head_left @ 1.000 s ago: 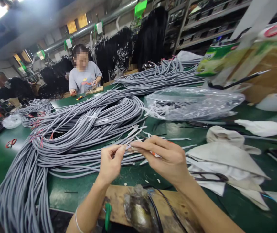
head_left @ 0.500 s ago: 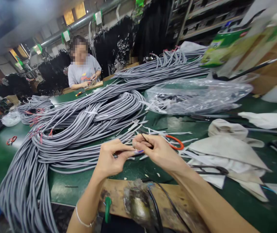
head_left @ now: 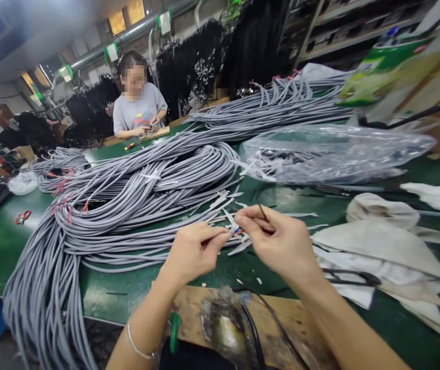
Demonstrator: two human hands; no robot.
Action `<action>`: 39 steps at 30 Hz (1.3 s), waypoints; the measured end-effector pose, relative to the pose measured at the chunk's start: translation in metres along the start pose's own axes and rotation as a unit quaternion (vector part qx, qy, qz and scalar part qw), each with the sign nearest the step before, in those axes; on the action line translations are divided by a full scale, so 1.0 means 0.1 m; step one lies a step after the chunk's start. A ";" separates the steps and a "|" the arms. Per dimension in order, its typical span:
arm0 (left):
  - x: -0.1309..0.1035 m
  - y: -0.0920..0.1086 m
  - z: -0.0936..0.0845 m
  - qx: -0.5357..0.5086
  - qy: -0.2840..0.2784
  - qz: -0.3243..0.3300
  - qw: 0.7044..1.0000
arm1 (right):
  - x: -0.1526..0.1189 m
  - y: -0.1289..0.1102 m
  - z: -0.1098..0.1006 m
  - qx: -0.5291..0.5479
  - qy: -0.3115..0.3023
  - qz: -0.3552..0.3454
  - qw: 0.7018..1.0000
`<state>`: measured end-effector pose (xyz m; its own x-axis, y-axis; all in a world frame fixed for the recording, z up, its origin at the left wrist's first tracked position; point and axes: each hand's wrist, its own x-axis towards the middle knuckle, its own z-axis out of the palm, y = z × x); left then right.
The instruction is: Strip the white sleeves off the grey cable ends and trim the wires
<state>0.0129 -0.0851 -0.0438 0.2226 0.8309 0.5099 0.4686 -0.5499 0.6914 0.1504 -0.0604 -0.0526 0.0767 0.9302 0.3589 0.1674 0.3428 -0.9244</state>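
My left hand [head_left: 196,249] is closed in a pinch, its fingertips on the end of a small piece with thin blue and red wires [head_left: 237,231]. Close on its right, my right hand [head_left: 275,234] is also closed, pinching a thin dark cable [head_left: 262,211] that sticks up between the fingers. The fingertips of both hands nearly meet above white strips [head_left: 238,249] on the green table. What lies inside my left pinch is mostly hidden. Below the hands is a stained wooden board [head_left: 192,303] with a dirty metal block [head_left: 225,326] on it.
Bundled grey cables [head_left: 135,216] cover the left and centre of the green table [head_left: 104,298]. A clear plastic bag [head_left: 335,154] lies behind my right hand, and pale cloths [head_left: 381,241] lie at the right. A person [head_left: 138,105] sits across the table.
The view has shifted slightly, moving the scene. My fingertips are a little farther apart, and my right hand is turned more upright. The orange ring beside it is no longer visible.
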 end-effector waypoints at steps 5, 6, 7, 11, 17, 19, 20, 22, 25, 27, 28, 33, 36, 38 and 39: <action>-0.04 -0.08 -0.12 -0.275 -0.045 -0.125 0.952 | 0.07 0.00 0.00 0.102 -0.128 0.079 0.983; -0.05 -0.10 -0.11 -0.327 -0.027 -0.146 0.933 | 0.06 -0.01 0.03 0.117 -0.145 0.095 0.978; -0.06 -0.11 -0.09 -0.366 -0.008 -0.159 0.917 | 0.05 -0.02 0.06 0.128 -0.158 0.110 0.973; -0.06 -0.11 -0.04 -0.435 -0.044 -0.201 0.877 | -0.01 -0.04 0.12 0.150 -0.201 0.151 0.956; -0.03 -0.04 -0.08 -0.382 -0.100 -0.247 0.885 | 0.01 -0.02 0.02 0.019 -0.004 0.019 1.000; -0.02 -0.04 -0.07 -0.391 -0.034 -0.252 0.884 | 0.01 -0.01 0.02 0.011 -0.013 0.022 1.000; -0.03 -0.04 -0.06 -0.398 -0.009 -0.250 0.883 | 0.02 -0.01 0.03 0.019 -0.037 0.033 0.999; -0.03 -0.06 -0.04 -0.407 0.018 -0.236 0.882 | 0.01 -0.01 0.07 0.056 -0.089 0.064 0.992; -0.03 -0.07 -0.03 -0.419 0.035 -0.209 0.883 | 0.01 -0.02 0.12 0.143 -0.147 0.140 0.969; -0.03 -0.07 -0.04 -0.429 0.030 -0.204 0.879 | 0.02 -0.03 0.12 0.204 -0.144 0.191 0.949; -0.03 -0.07 -0.05 -0.434 0.022 -0.207 0.876 | 0.02 -0.03 0.11 0.229 -0.142 0.204 0.941; -0.01 -0.04 -0.08 -0.439 -0.042 -0.230 0.868 | 0.00 -0.10 0.06 0.259 -0.226 0.178 0.922; -0.02 -0.02 -0.08 -0.435 -0.062 -0.237 0.866 | -0.02 -0.08 0.08 0.249 -0.221 0.143 0.932; -0.03 -0.01 -0.06 -0.425 -0.051 -0.241 0.871 | -0.02 -0.05 0.11 0.229 -0.194 0.115 0.947; -0.04 -0.01 -0.05 -0.415 -0.034 -0.241 0.877 | -0.03 -0.04 0.12 0.212 -0.178 0.097 0.956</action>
<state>0.0074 -0.0880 -0.0440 0.2329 0.9715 0.0432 -0.2549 0.0181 0.9668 0.1378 -0.0626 -0.0516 -0.2869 0.9411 0.1790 -0.2356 0.1118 -0.9654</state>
